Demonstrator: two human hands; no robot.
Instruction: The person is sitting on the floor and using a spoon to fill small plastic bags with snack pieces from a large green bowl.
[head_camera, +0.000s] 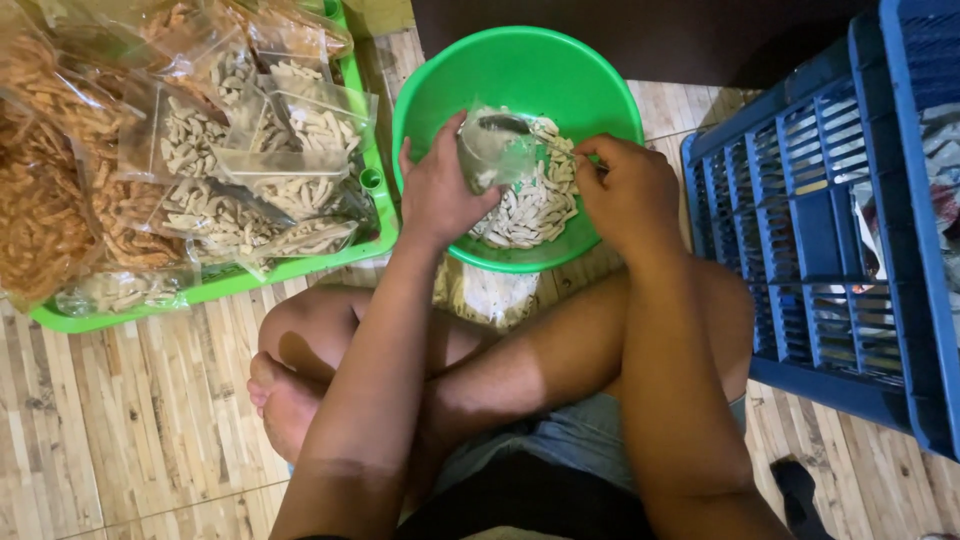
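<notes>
Over the green bowl (420, 80) of pale snack sticks (535, 205), the left hand (435, 195) is wrapped around a small clear plastic bag (495, 150), holding it by its side. The right hand (625, 190) pinches the bag's open edge with closed fingers. This bag looks thin, soft, light and slippery, so it probably needs a hold near the mouth. The sticks look dry and may snap.

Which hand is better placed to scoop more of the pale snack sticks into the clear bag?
Probably the right hand: it rests over the snack sticks in the green bowl, while the left hand holds the clear bag open.
</notes>
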